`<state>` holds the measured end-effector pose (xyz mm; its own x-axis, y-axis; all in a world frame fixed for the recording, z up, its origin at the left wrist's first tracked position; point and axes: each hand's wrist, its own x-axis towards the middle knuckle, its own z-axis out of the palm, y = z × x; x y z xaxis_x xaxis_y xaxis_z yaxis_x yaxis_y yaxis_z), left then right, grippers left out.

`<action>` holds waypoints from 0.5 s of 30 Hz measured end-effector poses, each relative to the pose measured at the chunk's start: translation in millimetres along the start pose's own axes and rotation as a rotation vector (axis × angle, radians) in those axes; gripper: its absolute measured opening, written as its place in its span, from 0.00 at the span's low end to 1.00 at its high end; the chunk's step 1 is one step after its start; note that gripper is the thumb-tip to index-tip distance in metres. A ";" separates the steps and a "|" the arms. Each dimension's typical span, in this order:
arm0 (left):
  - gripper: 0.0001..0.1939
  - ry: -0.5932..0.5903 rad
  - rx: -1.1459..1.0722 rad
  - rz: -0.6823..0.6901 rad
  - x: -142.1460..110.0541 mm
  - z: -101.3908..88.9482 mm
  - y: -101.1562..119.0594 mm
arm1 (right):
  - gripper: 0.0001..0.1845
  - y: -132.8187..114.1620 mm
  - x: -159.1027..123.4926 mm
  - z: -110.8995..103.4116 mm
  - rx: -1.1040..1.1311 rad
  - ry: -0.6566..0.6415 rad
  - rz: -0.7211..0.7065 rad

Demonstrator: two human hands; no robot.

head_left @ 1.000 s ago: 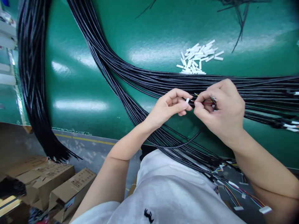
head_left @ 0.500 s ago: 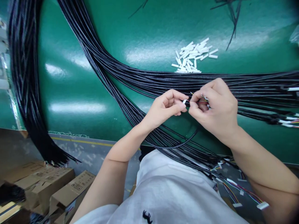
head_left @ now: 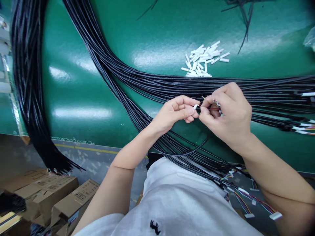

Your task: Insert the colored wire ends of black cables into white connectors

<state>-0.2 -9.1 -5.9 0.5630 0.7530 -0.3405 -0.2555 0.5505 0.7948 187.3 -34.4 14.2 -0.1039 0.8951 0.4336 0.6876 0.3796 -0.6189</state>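
My left hand (head_left: pixel 176 113) pinches a small white connector (head_left: pixel 195 106) between thumb and forefinger. My right hand (head_left: pixel 227 113) is closed on the thin coloured wire ends (head_left: pixel 213 107) of one black cable (head_left: pixel 187 152), held right against the connector. That cable loops down from my right hand toward my body. Both hands hover over a thick bundle of black cables (head_left: pixel 152 87) lying on the green table (head_left: pixel 123 36). A pile of white connectors (head_left: pixel 203 60) lies on the table just beyond my hands.
More black cables (head_left: pixel 27 82) hang off the table's left edge. Cable ends with coloured wires and white connectors (head_left: pixel 248 198) lie at the lower right. Cardboard boxes (head_left: pixel 61 196) stand on the floor at the lower left. A few loose black wires (head_left: pixel 243 23) lie at the far right.
The hands stay almost still; the right hand's wire ends have closed up against the white connector in the left hand. The view has shifted slightly.
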 end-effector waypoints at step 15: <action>0.24 -0.025 0.017 -0.062 1.0 -1.9 4.9 | 0.08 -2.8 1.1 -3.7 -0.038 0.015 -0.044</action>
<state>-2.4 -5.0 -3.4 0.5967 0.7085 -0.3769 -0.2062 0.5892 0.7812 188.0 -35.4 18.9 -0.1245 0.8739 0.4699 0.7095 0.4095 -0.5735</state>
